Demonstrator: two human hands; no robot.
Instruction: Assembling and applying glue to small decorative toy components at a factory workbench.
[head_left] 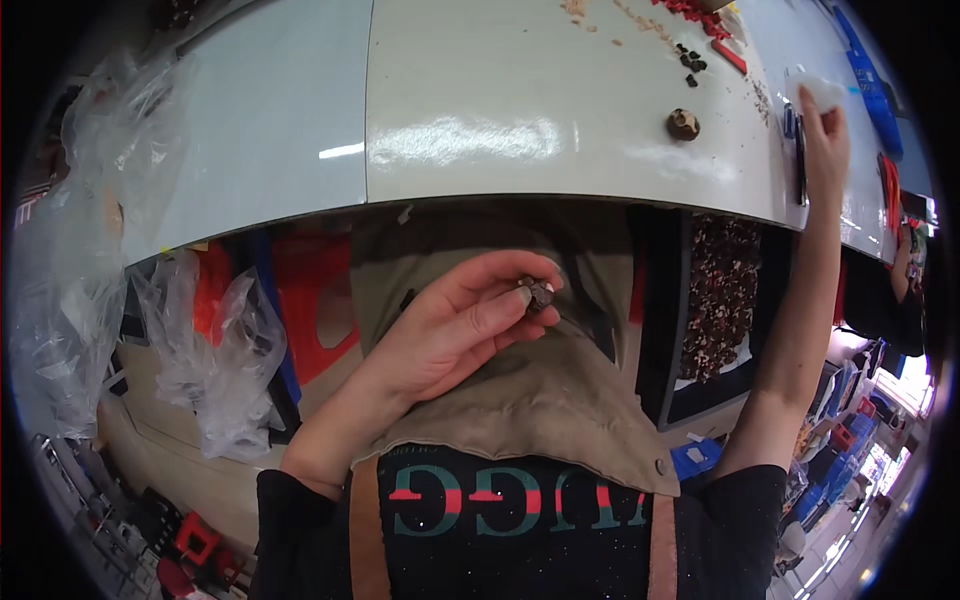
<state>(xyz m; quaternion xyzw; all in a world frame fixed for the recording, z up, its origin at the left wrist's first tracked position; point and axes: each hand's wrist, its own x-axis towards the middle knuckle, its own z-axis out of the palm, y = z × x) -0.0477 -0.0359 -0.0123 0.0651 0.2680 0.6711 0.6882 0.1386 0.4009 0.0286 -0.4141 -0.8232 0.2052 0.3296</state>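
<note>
In front of my apron, my left hand (pixel 470 325) is closed, its thumb and fingertips pinching a small lumpy dark brown piece (pixel 538 294). What the piece is made of does not show. My right hand (pixel 824 128) reaches far out to the right over the table, index finger stretched and thumb apart, on or just above a sheet of clear plastic (pixel 812 84). Beside its fingers lies a slim dark tool with blue on it (pixel 797 150). A round brown and cream lump (pixel 683 125) rests on the white table (pixel 480 100), left of that hand.
Several small dark pieces (pixel 690 60), a red stick (pixel 730 56) and red bits (pixel 690 10) lie at the far right. A tray of dark brown pieces (pixel 718 300) sits below the table edge. Clear plastic bags (pixel 220 350) hang at left, near an orange-red bag (pixel 310 300).
</note>
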